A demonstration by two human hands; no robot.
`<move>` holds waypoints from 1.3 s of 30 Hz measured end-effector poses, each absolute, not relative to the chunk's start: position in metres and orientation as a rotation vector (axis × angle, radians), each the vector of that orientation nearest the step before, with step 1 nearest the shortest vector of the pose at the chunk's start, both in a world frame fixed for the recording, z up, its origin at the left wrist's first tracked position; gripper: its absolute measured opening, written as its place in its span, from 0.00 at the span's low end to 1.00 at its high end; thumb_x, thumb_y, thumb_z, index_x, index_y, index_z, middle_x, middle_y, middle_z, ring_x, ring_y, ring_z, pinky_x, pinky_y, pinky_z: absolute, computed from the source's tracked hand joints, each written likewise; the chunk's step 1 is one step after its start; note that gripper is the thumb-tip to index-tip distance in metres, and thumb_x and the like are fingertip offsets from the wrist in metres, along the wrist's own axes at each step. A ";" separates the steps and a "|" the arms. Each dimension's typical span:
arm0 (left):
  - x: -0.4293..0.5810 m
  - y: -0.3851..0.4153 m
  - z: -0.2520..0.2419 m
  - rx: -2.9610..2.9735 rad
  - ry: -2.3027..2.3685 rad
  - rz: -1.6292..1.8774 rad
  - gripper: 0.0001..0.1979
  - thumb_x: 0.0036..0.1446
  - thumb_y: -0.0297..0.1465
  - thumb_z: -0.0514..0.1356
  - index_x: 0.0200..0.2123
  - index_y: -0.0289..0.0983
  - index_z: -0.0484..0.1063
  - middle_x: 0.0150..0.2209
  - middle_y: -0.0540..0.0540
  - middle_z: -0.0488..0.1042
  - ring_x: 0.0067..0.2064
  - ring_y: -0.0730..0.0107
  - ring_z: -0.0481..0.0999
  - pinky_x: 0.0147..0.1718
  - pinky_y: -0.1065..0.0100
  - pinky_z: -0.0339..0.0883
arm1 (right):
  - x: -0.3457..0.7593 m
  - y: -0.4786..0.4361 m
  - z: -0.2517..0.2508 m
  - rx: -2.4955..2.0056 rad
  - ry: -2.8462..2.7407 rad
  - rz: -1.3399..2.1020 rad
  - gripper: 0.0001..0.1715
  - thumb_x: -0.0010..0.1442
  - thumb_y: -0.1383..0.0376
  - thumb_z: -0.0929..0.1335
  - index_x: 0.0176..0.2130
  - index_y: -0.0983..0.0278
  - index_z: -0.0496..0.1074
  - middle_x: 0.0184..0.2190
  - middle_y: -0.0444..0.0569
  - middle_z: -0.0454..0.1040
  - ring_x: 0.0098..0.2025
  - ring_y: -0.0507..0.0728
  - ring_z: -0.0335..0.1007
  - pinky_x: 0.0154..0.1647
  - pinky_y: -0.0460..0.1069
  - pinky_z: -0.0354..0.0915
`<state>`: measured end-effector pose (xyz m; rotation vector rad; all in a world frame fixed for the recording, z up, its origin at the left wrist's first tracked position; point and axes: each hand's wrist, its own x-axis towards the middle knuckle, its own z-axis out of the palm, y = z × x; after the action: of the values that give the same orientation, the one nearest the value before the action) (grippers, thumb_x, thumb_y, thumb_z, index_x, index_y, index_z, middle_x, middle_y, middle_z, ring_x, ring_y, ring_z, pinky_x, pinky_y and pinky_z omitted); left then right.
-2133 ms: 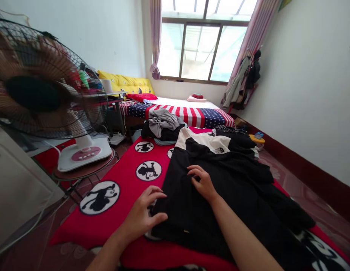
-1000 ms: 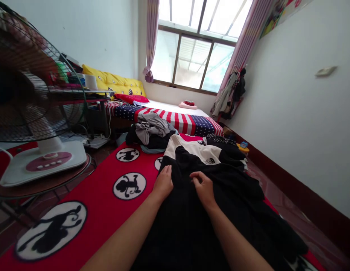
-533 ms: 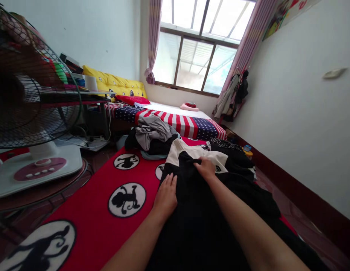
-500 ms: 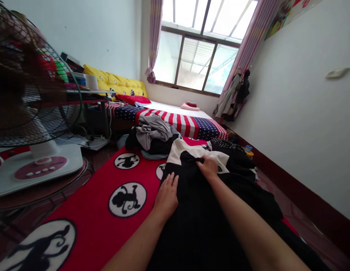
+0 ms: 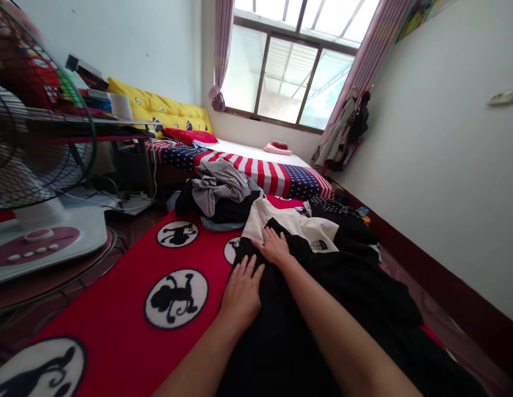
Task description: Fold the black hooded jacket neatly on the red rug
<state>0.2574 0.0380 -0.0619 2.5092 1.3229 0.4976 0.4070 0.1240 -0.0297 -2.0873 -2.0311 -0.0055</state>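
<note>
A black and cream jacket [image 5: 295,275] with a small logo on its cream part lies spread on a red blanket [image 5: 128,314] printed with monkey figures in white circles. My left hand [image 5: 242,292] rests flat on the jacket's left edge, fingers stretched out. Farther up, near the border of cream and black, my right hand [image 5: 274,246] presses on the cloth with its fingers spread. Neither hand grips the fabric. The forearms cover part of the jacket's lower body.
A heap of grey and black clothes [image 5: 221,190] lies beyond my left hand. Dark dotted clothing [image 5: 333,209] sits behind the jacket on the right. A fan [image 5: 37,231] stands on a round stool at left. Behind is a bed with a striped, starred cover [image 5: 260,176].
My right hand has let go of the pinched black cloth, moved left and spread its fingers. The logo shows more fully. My left hand stays on the jacket's edge. The view has shifted slightly.
</note>
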 end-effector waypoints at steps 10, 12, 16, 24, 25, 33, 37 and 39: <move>0.255 0.041 -0.064 2.562 1.312 0.562 0.32 0.51 0.19 0.48 0.61 0.39 0.61 0.65 0.46 0.55 0.66 0.58 0.49 0.62 0.55 0.47 | 0.431 0.093 -0.033 -1.737 -1.997 0.193 0.26 0.60 0.57 0.64 0.56 0.63 0.66 0.58 0.53 0.65 0.61 0.59 0.59 0.62 0.56 0.53; 0.256 0.040 -0.065 2.558 1.308 0.595 0.32 0.52 0.19 0.49 0.60 0.40 0.62 0.65 0.46 0.55 0.66 0.59 0.50 0.62 0.55 0.48 | 0.450 0.063 -0.023 -1.591 -1.938 0.124 0.19 0.58 0.62 0.65 0.50 0.60 0.70 0.51 0.49 0.73 0.53 0.56 0.68 0.55 0.52 0.61; 0.256 0.038 -0.063 2.538 1.315 0.604 0.31 0.52 0.19 0.49 0.60 0.39 0.62 0.65 0.45 0.55 0.66 0.57 0.51 0.62 0.55 0.48 | 0.511 -0.002 0.003 -1.679 -1.747 -0.208 0.14 0.58 0.67 0.63 0.43 0.60 0.73 0.43 0.49 0.76 0.46 0.58 0.71 0.51 0.53 0.64; 0.256 0.039 -0.061 2.525 1.315 0.580 0.31 0.52 0.19 0.49 0.61 0.38 0.62 0.65 0.43 0.55 0.66 0.57 0.50 0.62 0.56 0.47 | 0.617 -0.077 0.016 -2.492 -1.553 -0.100 0.31 0.42 0.58 0.74 0.46 0.65 0.73 0.40 0.56 0.76 0.42 0.63 0.73 0.39 0.52 0.66; 0.256 0.039 -0.061 2.523 1.313 0.581 0.31 0.52 0.19 0.49 0.61 0.38 0.62 0.65 0.43 0.55 0.66 0.57 0.50 0.62 0.56 0.47 | 0.621 -0.080 0.022 -2.528 -1.570 -0.065 0.24 0.43 0.58 0.73 0.42 0.63 0.75 0.36 0.53 0.77 0.39 0.62 0.73 0.35 0.51 0.65; 0.255 0.038 -0.060 2.538 1.316 0.589 0.31 0.53 0.19 0.48 0.60 0.38 0.62 0.64 0.43 0.56 0.66 0.56 0.51 0.62 0.56 0.48 | 0.606 -0.084 0.103 -2.077 -1.334 -1.016 0.09 0.53 0.63 0.65 0.35 0.59 0.75 0.37 0.46 0.74 0.33 0.54 0.69 0.30 0.48 0.59; 0.255 0.037 -0.058 2.536 1.320 0.582 0.30 0.53 0.19 0.48 0.60 0.38 0.63 0.64 0.44 0.56 0.66 0.57 0.51 0.62 0.57 0.48 | 0.578 -0.101 0.098 -1.652 -1.283 -1.111 0.05 0.54 0.66 0.66 0.34 0.62 0.72 0.41 0.49 0.72 0.38 0.55 0.68 0.38 0.49 0.65; 0.255 0.037 -0.058 2.529 1.319 0.582 0.30 0.53 0.19 0.49 0.60 0.38 0.63 0.64 0.44 0.56 0.66 0.56 0.52 0.62 0.56 0.48 | 0.560 -0.118 0.077 -1.573 -1.443 -1.024 0.04 0.53 0.68 0.66 0.33 0.62 0.70 0.43 0.50 0.71 0.43 0.58 0.69 0.43 0.51 0.66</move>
<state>0.2555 0.0371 -0.0582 2.5286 1.3191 0.5822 0.5605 -0.1184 0.0767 -1.5726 -1.4427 -1.0238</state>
